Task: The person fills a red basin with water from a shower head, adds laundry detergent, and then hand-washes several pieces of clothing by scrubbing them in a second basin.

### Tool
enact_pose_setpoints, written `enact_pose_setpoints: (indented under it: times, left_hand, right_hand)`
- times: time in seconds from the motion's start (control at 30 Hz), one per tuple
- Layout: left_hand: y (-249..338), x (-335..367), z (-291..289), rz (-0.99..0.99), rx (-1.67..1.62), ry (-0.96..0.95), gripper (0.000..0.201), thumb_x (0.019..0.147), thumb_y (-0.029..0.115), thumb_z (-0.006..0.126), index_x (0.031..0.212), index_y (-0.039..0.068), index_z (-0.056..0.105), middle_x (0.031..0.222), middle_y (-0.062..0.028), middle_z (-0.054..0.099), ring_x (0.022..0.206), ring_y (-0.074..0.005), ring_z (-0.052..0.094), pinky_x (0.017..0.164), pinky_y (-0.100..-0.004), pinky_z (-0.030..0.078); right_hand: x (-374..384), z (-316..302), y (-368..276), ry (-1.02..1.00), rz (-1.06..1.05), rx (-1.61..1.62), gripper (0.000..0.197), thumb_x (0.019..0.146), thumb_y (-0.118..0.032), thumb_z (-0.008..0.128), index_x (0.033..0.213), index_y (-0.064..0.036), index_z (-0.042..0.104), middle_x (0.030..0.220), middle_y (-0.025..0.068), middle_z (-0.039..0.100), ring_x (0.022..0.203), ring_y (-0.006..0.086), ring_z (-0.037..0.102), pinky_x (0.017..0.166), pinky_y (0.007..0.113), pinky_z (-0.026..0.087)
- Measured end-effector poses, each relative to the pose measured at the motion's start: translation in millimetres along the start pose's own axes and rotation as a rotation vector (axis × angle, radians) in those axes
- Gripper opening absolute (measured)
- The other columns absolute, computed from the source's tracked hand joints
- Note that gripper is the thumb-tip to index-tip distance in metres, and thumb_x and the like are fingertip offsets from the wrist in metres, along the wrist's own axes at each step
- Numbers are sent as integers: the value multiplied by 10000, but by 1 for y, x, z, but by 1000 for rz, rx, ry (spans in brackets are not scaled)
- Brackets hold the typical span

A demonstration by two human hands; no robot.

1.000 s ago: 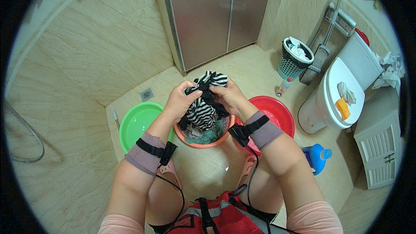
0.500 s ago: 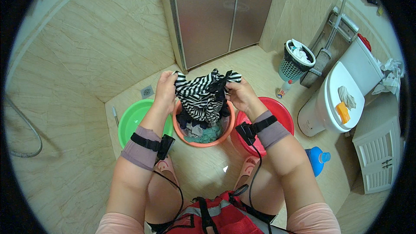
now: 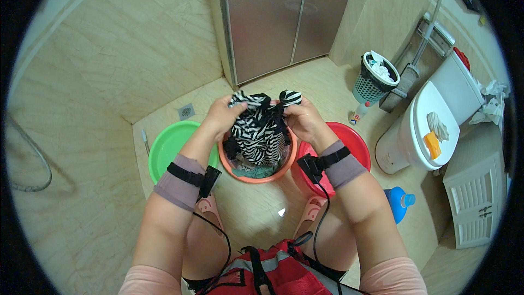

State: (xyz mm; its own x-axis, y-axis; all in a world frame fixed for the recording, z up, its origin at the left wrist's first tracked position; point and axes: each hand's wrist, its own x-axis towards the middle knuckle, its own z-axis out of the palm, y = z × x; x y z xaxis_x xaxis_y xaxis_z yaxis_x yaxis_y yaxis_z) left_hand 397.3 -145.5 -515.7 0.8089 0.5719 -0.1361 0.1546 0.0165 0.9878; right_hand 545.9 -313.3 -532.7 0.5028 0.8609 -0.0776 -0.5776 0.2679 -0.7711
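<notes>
A black-and-white striped garment [image 3: 258,136] hangs bunched between my two hands, above an orange basin [image 3: 255,180]. My left hand [image 3: 222,114] is closed on its upper left edge. On the other side, my right hand [image 3: 303,117] pinches its upper right part, where a striped end sticks up. The garment's lower part drops into the basin, and whether it rests on the clothes there I cannot tell. Below it, a green cloth [image 3: 254,172] shows inside the basin. What kind of garment the striped one is stays unclear.
A green basin [image 3: 169,153] stands left of the orange one, a red basin [image 3: 355,147] right. Farther right are a blue bottle [image 3: 397,205], a small clear bottle [image 3: 358,113], a waste bin [image 3: 363,84] and a toilet [image 3: 415,131]. A cabinet [image 3: 267,27] stands at the back.
My left hand has shifted right, toward my right hand. The striped garment has bunched closer together and hangs lower over the basin, covering more of the clothes inside.
</notes>
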Motion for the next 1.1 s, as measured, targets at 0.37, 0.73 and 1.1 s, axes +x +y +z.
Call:
enact_pose_setpoints:
  times: [0.37, 0.73, 1.1]
  left_hand:
    - [30, 4, -26, 279, -607, 7, 118, 922, 173, 570, 983, 73, 559, 882, -9, 626, 811, -116, 599, 754, -275, 492]
    - [30, 7, -27, 373, -605, -4, 91, 911, 139, 584, 970, 69, 577, 859, -4, 634, 775, -105, 605, 709, -262, 494]
    - [28, 10, -27, 342, -607, 54, 109, 902, 148, 600, 963, 59, 581, 865, -15, 644, 774, -120, 618, 701, -274, 499]
  right_hand:
    - [10, -17, 29, 136, 50, -315, 375, 692, 125, 506, 1033, -28, 539, 920, 63, 622, 829, 188, 589, 749, 306, 488]
    - [17, -35, 60, -134, 61, -1236, 380, 647, -29, 637, 1027, -44, 618, 888, 134, 654, 827, 230, 620, 760, 322, 486]
    - [6, -49, 56, -425, 302, -1418, 538, 527, -151, 737, 1041, -27, 637, 899, 158, 672, 829, 265, 642, 753, 351, 505]
